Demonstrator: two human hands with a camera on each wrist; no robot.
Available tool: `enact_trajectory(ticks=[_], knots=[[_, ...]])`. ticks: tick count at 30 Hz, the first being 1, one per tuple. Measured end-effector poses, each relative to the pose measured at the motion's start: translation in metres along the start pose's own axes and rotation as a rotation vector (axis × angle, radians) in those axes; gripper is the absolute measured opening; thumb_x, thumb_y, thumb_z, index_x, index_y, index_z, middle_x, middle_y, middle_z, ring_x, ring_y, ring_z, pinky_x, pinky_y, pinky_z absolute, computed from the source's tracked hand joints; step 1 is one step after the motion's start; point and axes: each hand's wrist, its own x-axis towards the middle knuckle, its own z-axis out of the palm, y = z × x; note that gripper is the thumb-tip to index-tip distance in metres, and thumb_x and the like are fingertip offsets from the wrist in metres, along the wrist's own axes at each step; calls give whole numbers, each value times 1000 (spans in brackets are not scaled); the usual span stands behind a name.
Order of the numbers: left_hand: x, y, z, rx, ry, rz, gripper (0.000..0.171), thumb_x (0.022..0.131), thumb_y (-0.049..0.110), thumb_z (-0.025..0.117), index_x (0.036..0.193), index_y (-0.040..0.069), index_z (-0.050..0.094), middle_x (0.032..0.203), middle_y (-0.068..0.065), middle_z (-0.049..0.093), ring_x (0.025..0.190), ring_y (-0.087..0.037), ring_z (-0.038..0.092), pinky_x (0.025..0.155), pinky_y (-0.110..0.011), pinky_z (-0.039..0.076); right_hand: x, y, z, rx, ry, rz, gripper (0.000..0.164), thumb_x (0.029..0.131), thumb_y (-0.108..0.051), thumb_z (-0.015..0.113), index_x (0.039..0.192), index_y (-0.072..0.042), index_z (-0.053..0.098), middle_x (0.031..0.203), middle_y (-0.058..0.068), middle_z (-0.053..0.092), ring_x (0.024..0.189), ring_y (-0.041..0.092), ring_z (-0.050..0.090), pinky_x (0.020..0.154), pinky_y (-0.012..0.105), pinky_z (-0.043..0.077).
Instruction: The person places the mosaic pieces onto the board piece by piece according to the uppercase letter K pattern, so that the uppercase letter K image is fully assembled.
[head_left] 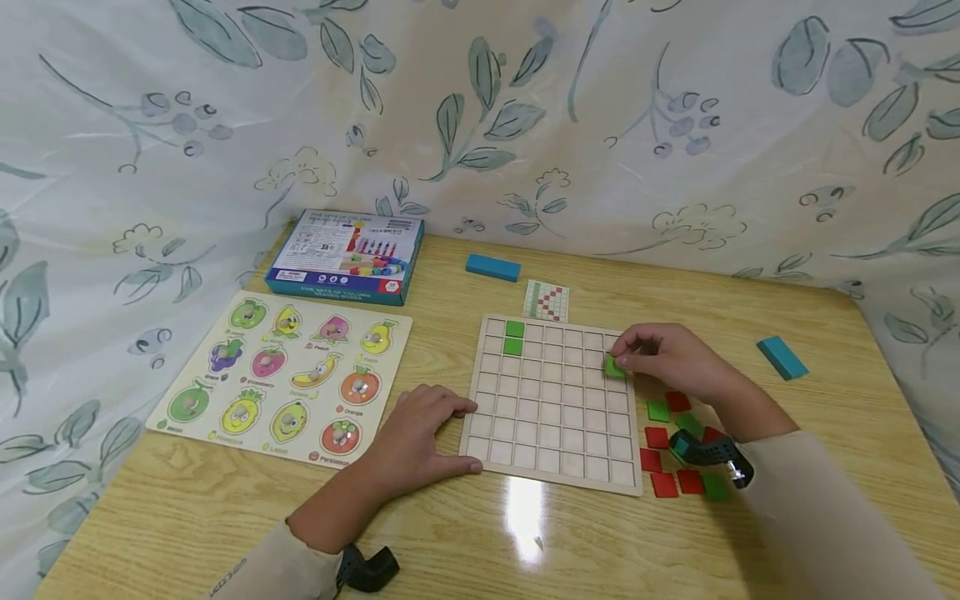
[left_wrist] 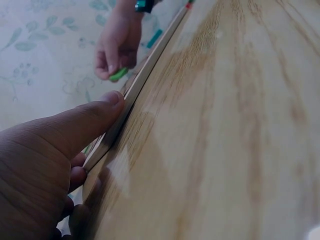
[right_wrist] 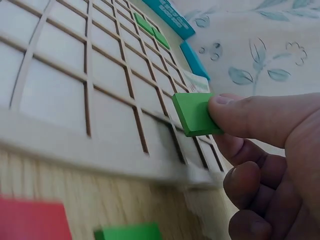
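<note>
Between thumb and fingers my right hand (head_left: 671,358) pinches a green square tile (right_wrist: 192,114), held over the right edge of the wooden grid board (head_left: 551,479). In the right wrist view the tile is tilted above the grid's cells. My left hand (head_left: 412,437) rests at the board's near left corner, its thumb and forefinger touching the edge. Two green tiles (head_left: 513,337) sit one below the other in cells near the board's top left. A small pattern card (head_left: 547,301) with red and green squares lies behind the board.
Loose red and green tiles (head_left: 663,485) lie right of the board, partly under the right forearm. A fruit puzzle board (head_left: 300,325) is at the left, with a boxed toy set (head_left: 345,258) behind it. Blue blocks (head_left: 492,267) lie at the back and right. A patterned cloth hangs behind.
</note>
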Motion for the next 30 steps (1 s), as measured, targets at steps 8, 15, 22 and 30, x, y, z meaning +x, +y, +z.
enact_trajectory(ticks=[8,15,22,30], knots=[[1,-1,1,1,-7,1,71,77,55,94,134,18,71,120,6,67,111,-17,56,104,-48,42,13,-12,15,27,-31,-43,10,101,-19,77,108,-11,78,101,8,69,94,29,56,79,34,48],[1,-1,0,9,-3,0,71,77,54,94,133,18,71,120,5,68,112,-19,57,105,-49,42,25,-26,29,53,-33,-64,8,102,-18,76,107,-12,78,100,7,69,90,28,55,77,34,46],[0,-2,1,13,-4,1,71,77,55,94,133,18,71,122,5,67,112,-18,57,106,-49,41,35,-38,44,81,-24,-79,5,102,-16,76,106,-14,78,100,6,68,89,28,54,76,36,45],[0,-3,2,9,-7,-3,71,77,55,93,134,19,71,122,6,67,113,-18,57,106,-48,41,46,-51,61,83,-6,-133,5,101,-18,77,105,-15,78,98,5,69,89,28,57,77,38,46]])
